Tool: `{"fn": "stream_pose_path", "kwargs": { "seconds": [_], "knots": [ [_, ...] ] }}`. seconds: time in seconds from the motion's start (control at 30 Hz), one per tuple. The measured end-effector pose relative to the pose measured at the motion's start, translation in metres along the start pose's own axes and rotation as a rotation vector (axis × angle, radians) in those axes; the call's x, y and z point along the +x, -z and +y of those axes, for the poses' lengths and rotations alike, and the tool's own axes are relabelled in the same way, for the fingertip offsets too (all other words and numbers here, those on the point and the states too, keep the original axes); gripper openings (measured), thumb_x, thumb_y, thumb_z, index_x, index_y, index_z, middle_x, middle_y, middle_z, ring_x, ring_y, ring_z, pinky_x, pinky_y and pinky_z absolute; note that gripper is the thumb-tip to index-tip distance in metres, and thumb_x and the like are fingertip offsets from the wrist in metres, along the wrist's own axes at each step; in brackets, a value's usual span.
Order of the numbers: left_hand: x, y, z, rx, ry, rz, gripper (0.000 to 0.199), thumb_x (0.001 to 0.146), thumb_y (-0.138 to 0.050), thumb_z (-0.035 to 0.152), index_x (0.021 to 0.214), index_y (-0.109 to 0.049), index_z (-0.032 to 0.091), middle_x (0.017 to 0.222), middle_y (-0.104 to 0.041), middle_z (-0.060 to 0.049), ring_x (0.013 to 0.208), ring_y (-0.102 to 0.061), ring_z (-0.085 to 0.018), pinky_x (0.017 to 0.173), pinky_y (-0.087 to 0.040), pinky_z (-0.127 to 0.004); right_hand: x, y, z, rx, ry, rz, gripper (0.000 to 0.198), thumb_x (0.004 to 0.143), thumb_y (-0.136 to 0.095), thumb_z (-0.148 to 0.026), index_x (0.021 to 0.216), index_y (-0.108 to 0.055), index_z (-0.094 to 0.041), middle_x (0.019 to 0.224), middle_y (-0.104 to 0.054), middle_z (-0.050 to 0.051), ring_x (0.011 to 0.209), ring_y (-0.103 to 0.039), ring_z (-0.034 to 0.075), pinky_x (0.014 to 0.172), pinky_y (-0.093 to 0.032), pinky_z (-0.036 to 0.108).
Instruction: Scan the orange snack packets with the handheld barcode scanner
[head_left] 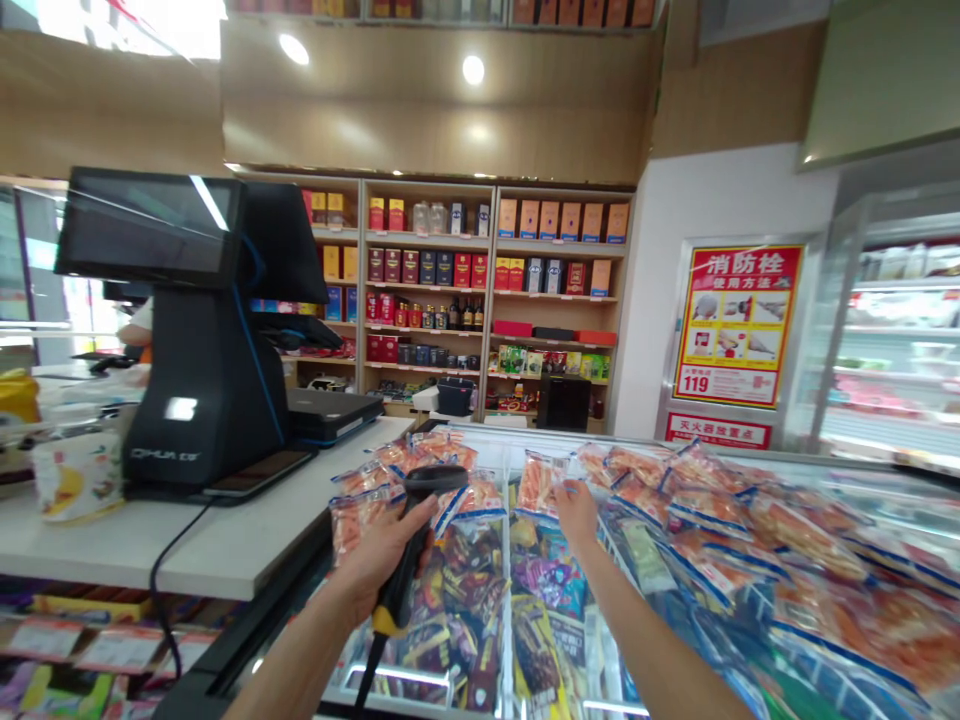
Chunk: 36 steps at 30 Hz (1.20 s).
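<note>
My left hand (379,557) is wrapped round the handle of a black barcode scanner (435,478), whose cable hangs down below it. The scanner head is up, near several bagged orange-pink food packets (358,512) at the left of the freezer. My right hand (577,512) pinches the right edge of a clear packet (534,484) with orange-pink food in it. That packet is near the far side of the chest freezer (566,437). A larger heap of similar packets (712,505) lies to the right of my right hand.
To the left, a white counter (247,545) carries a black checkout terminal (202,380) and a patterned cup (79,475). Colourful wrapped goods (457,590) show beneath the freezer glass. Behind are shelves of boxes and bottles (427,265) and a red-yellow poster (739,325).
</note>
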<state>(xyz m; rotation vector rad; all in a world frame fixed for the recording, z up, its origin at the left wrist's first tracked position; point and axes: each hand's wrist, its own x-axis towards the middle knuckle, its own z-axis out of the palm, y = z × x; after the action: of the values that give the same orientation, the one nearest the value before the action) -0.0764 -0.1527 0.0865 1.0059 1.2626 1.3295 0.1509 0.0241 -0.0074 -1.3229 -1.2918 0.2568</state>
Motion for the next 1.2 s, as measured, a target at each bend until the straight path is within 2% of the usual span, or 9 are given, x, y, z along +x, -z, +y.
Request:
{"fn": "stream_pose_path", "kwargs": {
  "seconds": [0.1,0.3,0.5,0.6,0.7,0.83,0.97,1.07,1.2],
  "knots": [
    [-0.002,0.015,0.000,0.021,0.003,0.089,0.035,0.059,-0.057,0.049,0.060,-0.044,0.017,0.042,-0.048,0.005,0.034,-0.042,-0.006,0.033,-0.033,-0.016,0.003,-0.027,-0.022,0.014,-0.077,-0.058,0.026,0.067,-0.040,-0.031,0.083,-0.053,-0.016,0.064,-0.064,0.007,0.060,-0.059,0.019,0.054,-0.042,0.027],
    [-0.008,0.049,-0.003,0.067,-0.021,0.165,0.040,0.058,-0.055,0.053,0.056,-0.049,0.014,0.043,-0.049,0.003,0.036,-0.041,-0.005,0.036,-0.034,-0.016,0.002,-0.076,-0.055,0.015,-0.026,-0.178,0.030,0.069,-0.039,-0.025,0.093,-0.054,-0.013,0.077,-0.065,0.009,0.072,-0.060,0.019,0.064,-0.044,0.029],
    [-0.005,0.064,-0.007,0.083,-0.026,0.158,0.040,0.058,-0.055,0.053,0.055,-0.049,0.013,0.041,-0.048,0.003,0.036,-0.040,-0.005,0.036,-0.033,-0.016,-0.003,-0.086,-0.059,0.004,0.071,-0.308,0.033,0.069,-0.043,-0.023,0.097,-0.057,-0.011,0.100,-0.060,0.012,0.097,-0.052,0.022,0.083,-0.038,0.031],
    [-0.007,0.051,-0.005,0.081,-0.021,0.186,0.039,0.058,-0.056,0.052,0.055,-0.048,0.014,0.042,-0.049,0.003,0.036,-0.040,-0.005,0.036,-0.034,-0.016,0.003,-0.064,-0.050,-0.112,0.103,-0.289,0.040,0.073,-0.038,-0.025,0.106,-0.051,-0.007,0.110,-0.054,0.015,0.105,-0.046,0.022,0.088,-0.033,0.031],
    [-0.007,0.031,-0.004,0.073,0.017,0.172,0.037,0.057,-0.057,0.051,0.056,-0.047,0.015,0.044,-0.049,0.003,0.036,-0.042,-0.006,0.036,-0.035,-0.017,0.015,-0.023,-0.035,-0.358,0.120,-0.230,0.041,0.074,-0.038,-0.023,0.110,-0.047,-0.007,0.112,-0.051,0.014,0.106,-0.044,0.020,0.089,-0.031,0.029],
    [-0.003,0.005,-0.008,0.054,0.014,0.068,0.036,0.057,-0.058,0.050,0.057,-0.044,0.017,0.044,-0.049,0.004,0.036,-0.042,-0.007,0.035,-0.033,-0.018,0.029,0.046,-0.006,-0.693,0.102,-0.113,0.041,0.071,-0.043,-0.021,0.112,-0.046,-0.016,0.118,-0.045,0.011,0.109,-0.039,0.023,0.087,-0.032,0.034],
    [-0.001,-0.017,-0.014,0.104,0.018,-0.069,0.038,0.059,-0.054,0.052,0.054,-0.044,0.016,0.042,-0.048,0.003,0.035,-0.043,-0.007,0.037,-0.034,-0.019,0.030,0.098,0.022,-0.960,0.063,-0.137,0.040,0.071,-0.043,-0.015,0.111,-0.046,-0.015,0.111,-0.048,0.013,0.104,-0.042,0.024,0.081,-0.034,0.035],
    [-0.003,-0.031,-0.016,0.098,0.027,-0.129,0.039,0.059,-0.053,0.053,0.056,-0.044,0.016,0.044,-0.049,0.004,0.036,-0.042,-0.007,0.037,-0.033,-0.019,0.028,0.114,0.038,-1.033,0.096,-0.148,0.039,0.075,-0.033,-0.008,0.112,-0.045,-0.014,0.108,-0.050,0.013,0.100,-0.045,0.021,0.078,-0.035,0.032],
    [-0.005,-0.042,-0.017,0.102,0.028,-0.155,0.037,0.060,-0.052,0.053,0.060,-0.044,0.016,0.042,-0.047,0.006,0.033,-0.040,-0.006,0.037,-0.032,-0.019,0.024,0.112,0.046,-0.995,0.216,-0.210,0.038,0.075,-0.029,-0.003,0.101,-0.053,-0.015,0.104,-0.053,0.010,0.099,-0.045,0.018,0.081,-0.033,0.027]
  ]
}}
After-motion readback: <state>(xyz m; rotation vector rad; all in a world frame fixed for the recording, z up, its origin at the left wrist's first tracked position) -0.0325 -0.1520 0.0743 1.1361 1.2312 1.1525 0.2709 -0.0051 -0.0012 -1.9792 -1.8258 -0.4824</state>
